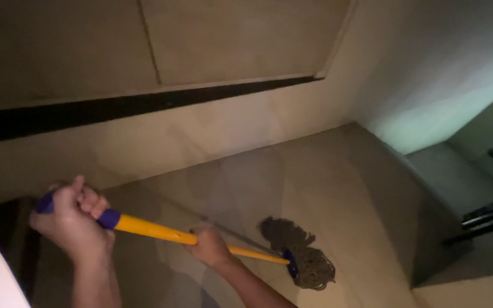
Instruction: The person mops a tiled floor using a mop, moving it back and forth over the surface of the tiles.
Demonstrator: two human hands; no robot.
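Two hands on one yellow plastic mop handle with blue grip (pixel 155 230) | left hand (pixel 72 219) closed around blue top end | right hand (pixel 209 246) wrapped mid-shaft | grey string mop head (pixel 303 256) resting on beige tiled floor (pixel 338 182) near wall | judged: shaft stiff, light; head soft, floppy, possibly heavier if wet; best gripped top and mid-shaft.

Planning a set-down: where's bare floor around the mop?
Bare tiled floor lies between the mop head and the far wall. Crowded along the yellow handle, gripped by left hand and right hand.
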